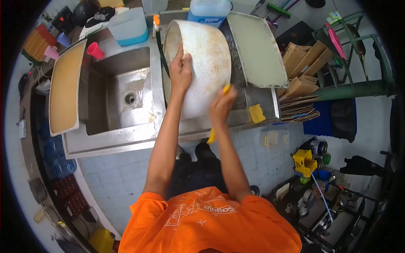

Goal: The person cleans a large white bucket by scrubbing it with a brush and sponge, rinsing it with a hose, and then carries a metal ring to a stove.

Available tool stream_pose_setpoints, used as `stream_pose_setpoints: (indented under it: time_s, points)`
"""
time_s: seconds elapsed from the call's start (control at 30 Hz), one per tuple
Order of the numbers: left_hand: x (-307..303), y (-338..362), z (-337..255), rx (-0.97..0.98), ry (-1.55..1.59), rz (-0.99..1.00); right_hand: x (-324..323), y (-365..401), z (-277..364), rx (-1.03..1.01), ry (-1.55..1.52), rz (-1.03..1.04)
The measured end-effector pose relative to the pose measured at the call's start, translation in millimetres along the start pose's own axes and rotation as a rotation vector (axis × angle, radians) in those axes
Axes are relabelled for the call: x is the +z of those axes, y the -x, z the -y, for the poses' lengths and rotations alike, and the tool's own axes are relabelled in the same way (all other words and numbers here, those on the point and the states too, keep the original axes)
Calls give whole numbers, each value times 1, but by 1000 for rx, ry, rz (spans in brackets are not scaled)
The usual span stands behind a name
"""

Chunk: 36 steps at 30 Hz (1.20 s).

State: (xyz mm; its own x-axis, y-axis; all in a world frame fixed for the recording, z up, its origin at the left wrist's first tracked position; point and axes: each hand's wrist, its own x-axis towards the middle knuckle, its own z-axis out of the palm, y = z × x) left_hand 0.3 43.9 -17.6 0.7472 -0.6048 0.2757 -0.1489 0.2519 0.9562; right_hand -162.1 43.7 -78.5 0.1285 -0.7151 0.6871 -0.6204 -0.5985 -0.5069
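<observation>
A large white round tub (pixel 209 55) with brown stains stands tilted on its side over the right part of the steel sink counter. My left hand (pixel 181 71) grips its rim, thumb outside on the wall. My right hand (pixel 223 105), a little blurred, is closed around a yellow tool (pixel 211 135), whose ends stick out above and below the fist. It is by the tub's lower right side. A yellow cloth (pixel 256 114) lies on the counter's front edge to the right.
The steel basin (pixel 130 99) is at left, with a tan tray (pixel 65 88) beside it. Behind stand a tub of blue liquid (pixel 128 27), a pink cup (pixel 95 50) and an orange-tipped faucet (pixel 157 21). A pale tray (pixel 257 48) and cardboard (pixel 303 63) are at right.
</observation>
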Motion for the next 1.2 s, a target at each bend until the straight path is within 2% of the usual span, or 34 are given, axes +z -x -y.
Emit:
stream_pose_setpoints:
  time_s: [0.07,0.13,0.17,0.2,0.23,0.3,0.33,0.4,0.43,0.47,0.5,0.57,0.63,0.67,0.73,0.77,0.83,0.87,0.9,0.97,1.0,1.07,1.1,1.17,1.2]
  points:
    - [-4,10,-5,1,-11,1,-6,-90,3,307,72,339]
    - [-6,10,-19,-192,-27,59,-7,-81,-1,307,85,333]
    - [-4,5,-17,-175,-20,47,1,-85,-3,282,84,316]
    - [-1,4,-7,-113,58,18,11,-35,-6,4,75,49]
    - [2,5,-1,-62,134,-4,8,-3,3,0,78,46]
    - [3,7,-3,-84,115,18,4,42,21,-104,95,18]
    - [-1,8,-4,-107,94,23,7,11,11,-87,151,10]
    - [-9,12,-19,-158,30,52,-3,-84,7,447,103,285]
    - [-8,8,-25,-179,-15,101,-2,-77,5,450,106,282]
    - [-6,6,-17,-37,1,57,2,-68,4,249,149,185]
    - [-3,0,-10,-21,9,51,11,-61,5,36,185,82]
    - [-2,3,-1,-63,122,29,7,0,37,37,188,36]
    - [-5,3,-7,-114,123,61,12,25,40,-193,45,-34]
    - [-9,4,-11,-167,128,80,10,-2,34,-190,43,-27]
    - [-11,6,-15,-196,142,107,2,-83,17,335,185,262]
    - [-10,4,-18,-209,157,143,1,-74,19,336,189,255]
    - [-5,1,-24,-185,182,107,13,-44,32,123,176,151]
    - [-5,4,-22,-195,193,65,14,-4,48,-25,89,112]
    - [-5,6,-18,-201,193,68,10,6,47,-21,93,115]
    - [-7,3,-15,-150,203,68,7,10,52,-185,63,118]
    - [-7,0,-16,-144,207,62,8,-23,35,-79,274,166]
    - [-7,6,-20,-196,114,90,1,-114,24,342,153,391]
    - [-6,7,-16,-185,116,95,1,-111,24,340,149,379]
    - [1,3,0,-123,120,30,11,-100,26,50,217,340]
    - [0,4,-9,-214,293,62,12,-77,35,-129,90,300]
